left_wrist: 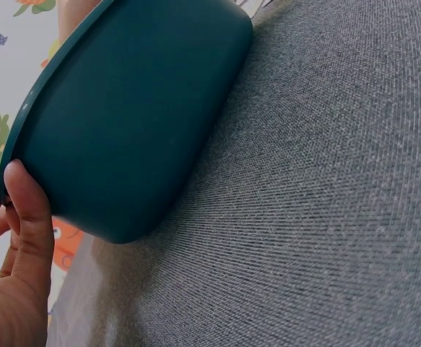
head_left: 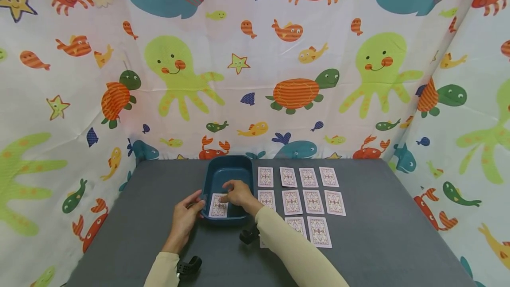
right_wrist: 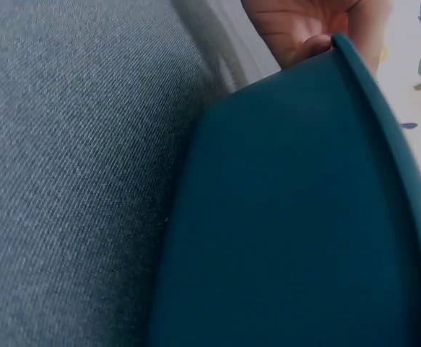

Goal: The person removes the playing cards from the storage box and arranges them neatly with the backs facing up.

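A dark teal plastic basin (head_left: 229,222) stands near the back of the table, with a face-down playing card (head_left: 218,209) near its front left corner. My left hand (head_left: 187,216) grips the basin's left rim; in the left wrist view its thumb (left_wrist: 29,195) lies against the outer wall, the other fingers partly hidden behind the rim. Over the basin is my right hand (head_left: 241,196), its fingertips right at the card's upper right part. I cannot tell whether they pinch it. The right wrist view shows only the basin's outer wall (right_wrist: 289,217) and the left hand at its corner.
Several face-down patterned cards (head_left: 313,202) lie in rows to the right of the basin, the lower left ones partly covered by the right sleeve (head_left: 295,247). A grey cloth (head_left: 378,242) covers the table. Sea-animal curtains (head_left: 247,92) hang behind and at both sides.
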`<state>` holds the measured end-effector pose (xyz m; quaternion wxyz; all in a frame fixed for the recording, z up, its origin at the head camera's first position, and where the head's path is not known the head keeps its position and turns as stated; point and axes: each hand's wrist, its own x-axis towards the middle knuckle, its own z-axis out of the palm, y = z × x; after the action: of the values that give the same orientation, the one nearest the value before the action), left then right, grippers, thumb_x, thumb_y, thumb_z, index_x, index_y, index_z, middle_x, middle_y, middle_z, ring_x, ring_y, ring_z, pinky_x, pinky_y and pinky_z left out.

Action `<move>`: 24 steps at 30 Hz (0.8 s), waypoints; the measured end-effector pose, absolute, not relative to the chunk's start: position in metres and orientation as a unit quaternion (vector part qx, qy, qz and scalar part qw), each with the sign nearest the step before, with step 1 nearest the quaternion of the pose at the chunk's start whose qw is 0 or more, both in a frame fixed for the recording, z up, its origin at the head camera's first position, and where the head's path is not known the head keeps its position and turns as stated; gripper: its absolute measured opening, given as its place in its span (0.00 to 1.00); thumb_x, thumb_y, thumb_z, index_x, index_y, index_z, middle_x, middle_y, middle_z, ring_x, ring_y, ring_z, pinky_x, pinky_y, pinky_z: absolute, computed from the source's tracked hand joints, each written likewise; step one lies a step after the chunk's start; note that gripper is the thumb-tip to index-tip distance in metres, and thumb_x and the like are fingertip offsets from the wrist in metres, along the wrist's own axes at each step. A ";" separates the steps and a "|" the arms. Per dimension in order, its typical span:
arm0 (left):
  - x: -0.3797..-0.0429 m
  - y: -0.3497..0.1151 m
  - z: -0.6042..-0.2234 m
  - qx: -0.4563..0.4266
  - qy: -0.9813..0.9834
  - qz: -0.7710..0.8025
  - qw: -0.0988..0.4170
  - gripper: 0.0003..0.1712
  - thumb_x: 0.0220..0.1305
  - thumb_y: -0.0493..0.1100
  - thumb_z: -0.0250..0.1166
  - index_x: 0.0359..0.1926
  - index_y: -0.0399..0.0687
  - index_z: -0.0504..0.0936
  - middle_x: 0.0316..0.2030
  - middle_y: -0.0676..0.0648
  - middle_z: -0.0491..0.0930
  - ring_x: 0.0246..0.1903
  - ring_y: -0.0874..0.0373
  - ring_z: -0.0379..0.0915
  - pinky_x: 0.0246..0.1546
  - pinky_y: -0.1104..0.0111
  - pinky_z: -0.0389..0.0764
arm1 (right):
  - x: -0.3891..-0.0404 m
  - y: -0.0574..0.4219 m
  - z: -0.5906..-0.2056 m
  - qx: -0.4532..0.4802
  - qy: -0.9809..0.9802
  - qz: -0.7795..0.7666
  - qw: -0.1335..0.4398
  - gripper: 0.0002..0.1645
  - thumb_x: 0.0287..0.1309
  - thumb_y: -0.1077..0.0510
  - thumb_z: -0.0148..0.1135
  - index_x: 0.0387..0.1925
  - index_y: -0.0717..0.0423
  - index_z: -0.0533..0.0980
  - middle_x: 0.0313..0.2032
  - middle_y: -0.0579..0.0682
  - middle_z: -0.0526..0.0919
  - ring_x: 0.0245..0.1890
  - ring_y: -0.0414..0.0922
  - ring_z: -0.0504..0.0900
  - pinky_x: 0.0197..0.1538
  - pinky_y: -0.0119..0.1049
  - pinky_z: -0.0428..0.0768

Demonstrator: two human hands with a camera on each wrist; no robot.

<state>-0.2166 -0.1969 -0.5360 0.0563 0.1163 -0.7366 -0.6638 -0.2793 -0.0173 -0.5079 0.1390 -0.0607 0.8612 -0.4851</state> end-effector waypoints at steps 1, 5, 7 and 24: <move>-0.216 -0.197 -0.536 0.117 -0.739 -0.662 0.055 0.24 0.66 0.36 0.63 0.63 0.42 0.76 0.46 0.42 0.73 0.34 0.58 0.74 0.28 0.71 0.79 | -0.280 -0.018 -0.508 -0.060 0.864 -0.480 0.141 0.25 0.49 0.58 0.75 0.51 0.54 0.80 0.35 0.49 0.78 0.32 0.45 0.74 0.34 0.35 0.72; -0.215 -0.197 -0.535 0.119 -0.744 -0.655 0.049 0.24 0.66 0.37 0.62 0.64 0.44 0.76 0.47 0.42 0.72 0.34 0.58 0.73 0.29 0.71 0.79 | -0.281 -0.018 -0.510 -0.055 0.870 -0.467 0.149 0.26 0.48 0.60 0.75 0.51 0.53 0.80 0.32 0.48 0.79 0.30 0.43 0.75 0.34 0.34 0.73; -0.214 -0.196 -0.534 0.120 -0.745 -0.654 0.049 0.24 0.67 0.37 0.62 0.64 0.45 0.76 0.47 0.42 0.72 0.35 0.58 0.73 0.30 0.71 0.79 | -0.281 -0.019 -0.511 -0.054 0.871 -0.466 0.149 0.27 0.46 0.62 0.76 0.51 0.53 0.80 0.31 0.48 0.80 0.30 0.43 0.75 0.35 0.35 0.74; -0.216 -0.197 -0.536 0.123 -0.743 -0.657 0.048 0.24 0.67 0.37 0.62 0.64 0.45 0.75 0.47 0.43 0.72 0.34 0.60 0.72 0.30 0.70 0.79 | -0.285 -0.026 -0.517 -0.075 0.926 -0.351 0.118 0.35 0.32 0.59 0.83 0.48 0.55 0.79 0.46 0.55 0.83 0.45 0.50 0.78 0.55 0.44 0.77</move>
<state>-0.2165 -0.1966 -0.5363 0.0485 0.1230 -0.7425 -0.6566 -0.2854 -0.0256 -0.5173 0.1176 -0.0750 0.9260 -0.3508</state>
